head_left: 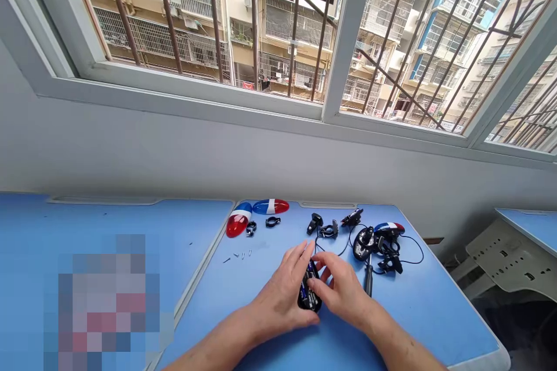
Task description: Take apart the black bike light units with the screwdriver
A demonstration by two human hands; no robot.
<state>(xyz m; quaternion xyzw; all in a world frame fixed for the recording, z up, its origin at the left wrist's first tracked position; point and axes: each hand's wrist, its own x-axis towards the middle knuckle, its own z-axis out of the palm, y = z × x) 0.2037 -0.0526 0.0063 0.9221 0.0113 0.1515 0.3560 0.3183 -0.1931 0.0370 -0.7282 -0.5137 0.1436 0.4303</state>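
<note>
A black oval housing [310,295] with what look like batteries inside lies between my hands near the middle of the blue desk. My left hand [285,284] wraps round its left side, the thumb at the lower end and the fingers at the top. On the right side, my right hand [342,287] has its thumb and fingers bent over the open face of the housing. Whether those fingertips pinch a small part is hidden. Just beyond my right hand lies a black-handled screwdriver [368,281].
Two red, white and blue covers [239,220] lie at the back left, with black ring clamps [272,221] beside them. Several small screws [243,255] lie nearer. Black cabled devices [364,242] fill the back right. A wall and barred window stand behind the desk [435,313].
</note>
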